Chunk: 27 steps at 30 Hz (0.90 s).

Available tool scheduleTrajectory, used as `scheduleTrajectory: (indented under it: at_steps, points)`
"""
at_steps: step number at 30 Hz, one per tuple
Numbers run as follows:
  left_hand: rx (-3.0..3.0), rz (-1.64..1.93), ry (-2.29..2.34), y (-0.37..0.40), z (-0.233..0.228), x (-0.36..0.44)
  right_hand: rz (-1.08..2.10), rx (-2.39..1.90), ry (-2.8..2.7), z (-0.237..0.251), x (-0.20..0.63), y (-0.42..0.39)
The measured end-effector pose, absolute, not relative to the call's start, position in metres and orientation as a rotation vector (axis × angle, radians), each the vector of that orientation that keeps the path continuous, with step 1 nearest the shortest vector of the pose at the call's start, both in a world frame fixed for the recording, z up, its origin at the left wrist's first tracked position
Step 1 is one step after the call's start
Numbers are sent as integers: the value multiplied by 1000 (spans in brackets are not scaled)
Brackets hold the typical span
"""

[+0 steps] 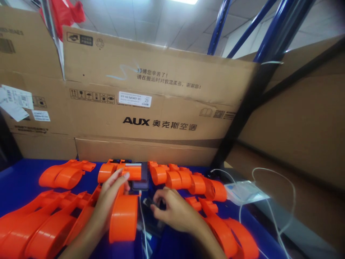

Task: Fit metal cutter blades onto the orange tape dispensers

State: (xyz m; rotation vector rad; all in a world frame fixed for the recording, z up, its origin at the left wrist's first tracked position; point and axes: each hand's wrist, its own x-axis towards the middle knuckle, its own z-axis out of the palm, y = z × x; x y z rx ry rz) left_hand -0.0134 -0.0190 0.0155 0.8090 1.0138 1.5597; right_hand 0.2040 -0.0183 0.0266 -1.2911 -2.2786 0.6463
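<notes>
Orange part (123, 217) gripped in left hand (113, 184) | right hand (172, 208) pinches black piece (149, 203) | cardboard (102, 120) reads "AUX"

We have rings (51, 226) on tabletop (24, 176), left and right; cable (143, 216) between our hands (172, 208); cardboard (161, 104) behind rings; plastic bag (246, 193) farther right.

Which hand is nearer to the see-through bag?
Right. The right hand is left of the see-through bag, holding a small black thing; the left hand is farther left, holding an orange piece.
</notes>
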Motion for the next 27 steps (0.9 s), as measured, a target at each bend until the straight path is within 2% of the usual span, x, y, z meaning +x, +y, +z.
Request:
scheduleTrajectory:
  at_steps: [3,5,17,27]
  points:
    - [863,1555,1009,-22,20,-11,1115,-1182,-2239,31,207,-24]
    - [877,1548,1015,-21,20,-11,1264,-1135,-2240,30,208,-26]
    - [824,1504,982,-20,13,-9,995,-1032,-1793,24,205,-8]
    - [1187,1263,889,-25,7,0,629,-894,-1582,22,201,-9]
